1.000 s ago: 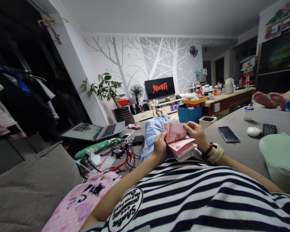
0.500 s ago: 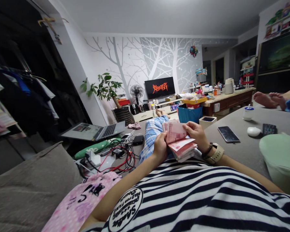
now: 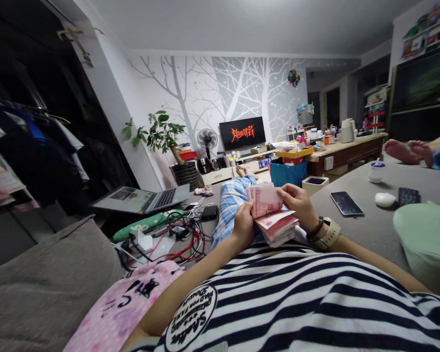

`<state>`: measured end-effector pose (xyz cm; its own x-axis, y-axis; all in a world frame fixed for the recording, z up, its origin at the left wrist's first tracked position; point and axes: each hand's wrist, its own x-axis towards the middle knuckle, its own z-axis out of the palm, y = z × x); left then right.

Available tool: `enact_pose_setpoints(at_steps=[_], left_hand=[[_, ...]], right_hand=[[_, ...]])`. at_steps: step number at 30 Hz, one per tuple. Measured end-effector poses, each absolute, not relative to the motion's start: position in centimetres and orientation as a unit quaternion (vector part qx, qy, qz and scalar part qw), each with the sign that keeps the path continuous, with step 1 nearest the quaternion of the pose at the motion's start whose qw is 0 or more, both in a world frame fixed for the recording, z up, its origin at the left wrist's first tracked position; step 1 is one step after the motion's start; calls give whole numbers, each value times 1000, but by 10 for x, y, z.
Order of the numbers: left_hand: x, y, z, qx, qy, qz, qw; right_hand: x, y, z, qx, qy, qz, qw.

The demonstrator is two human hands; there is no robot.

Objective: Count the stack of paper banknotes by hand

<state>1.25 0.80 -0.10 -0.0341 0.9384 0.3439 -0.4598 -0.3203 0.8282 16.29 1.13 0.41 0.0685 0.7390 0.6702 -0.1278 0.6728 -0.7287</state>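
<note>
A thick stack of red and white banknotes [image 3: 278, 230] rests above my lap, against the striped shirt. My left hand [image 3: 243, 225] is closed on the stack's left side, thumb on top. Some notes stand folded up and away from the rest. My right hand [image 3: 297, 200] pinches the upper right edge of a raised note [image 3: 264, 200]. Its lower fingers are partly hidden behind the notes. A watch [image 3: 330, 233] and a dark bracelet are on my right wrist.
To the left lie an open laptop [image 3: 143, 199], tangled cables [image 3: 190, 239] and a pink blanket [image 3: 132, 303]. On the right are a phone [image 3: 346, 203], a white mouse [image 3: 385, 199], a remote [image 3: 409, 196] and a green neck pillow [image 3: 421, 230]. Another person's feet [image 3: 407, 150] show at far right.
The raised notes have shifted slightly, with more of their edges fanned out at the upper left. Both hands stay nearly in place on the banknotes.
</note>
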Motion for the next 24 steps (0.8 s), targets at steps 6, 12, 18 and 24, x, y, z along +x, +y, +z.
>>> enact_pose_setpoints(at_steps=[6, 12, 18, 24], left_hand=[[13, 2, 3, 470, 259, 672, 510], [14, 1, 2, 482, 244, 655, 528], [13, 5, -2, 463, 244, 656, 545], [14, -2, 3, 467, 247, 637, 561]], right_hand=[[161, -1, 11, -246, -594, 329, 691], [161, -5, 13, -256, -589, 325, 694], [162, -4, 12, -260, -596, 324, 688], [165, 11, 7, -306, -576, 283, 703]])
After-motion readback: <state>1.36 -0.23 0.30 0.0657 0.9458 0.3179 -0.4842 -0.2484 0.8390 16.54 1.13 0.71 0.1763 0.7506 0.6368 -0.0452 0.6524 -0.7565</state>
